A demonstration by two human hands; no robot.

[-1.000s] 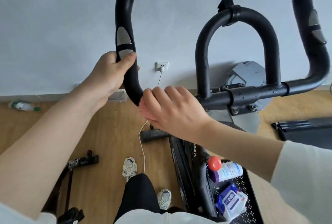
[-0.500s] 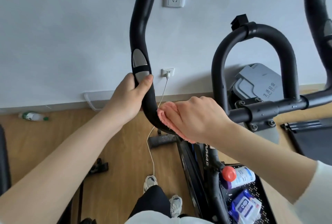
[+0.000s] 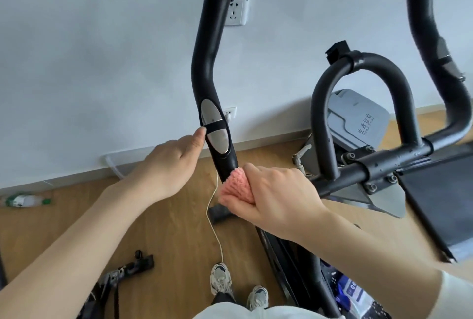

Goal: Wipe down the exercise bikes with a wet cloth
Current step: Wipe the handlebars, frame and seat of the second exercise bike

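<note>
I read this as a plain indoor room given over to exercise, more a home or small private workout space than a big gym; a black tubular handlebar of an exercise bike (image 3: 210, 62) fills the middle, and a dark flat deck that looks like a treadmill's (image 3: 435, 203) lies just beside it on the right; the floor is light wood-look planking (image 3: 166, 229) under a bare pale painted wall (image 3: 102, 50) with a white wall socket (image 3: 236, 10); a thin white cable (image 3: 213, 216) trails down; a grey plastic lidded bin (image 3: 358, 119) stands by the wall; a clear plastic bottle (image 3: 24, 199) lies on the floor.
</note>
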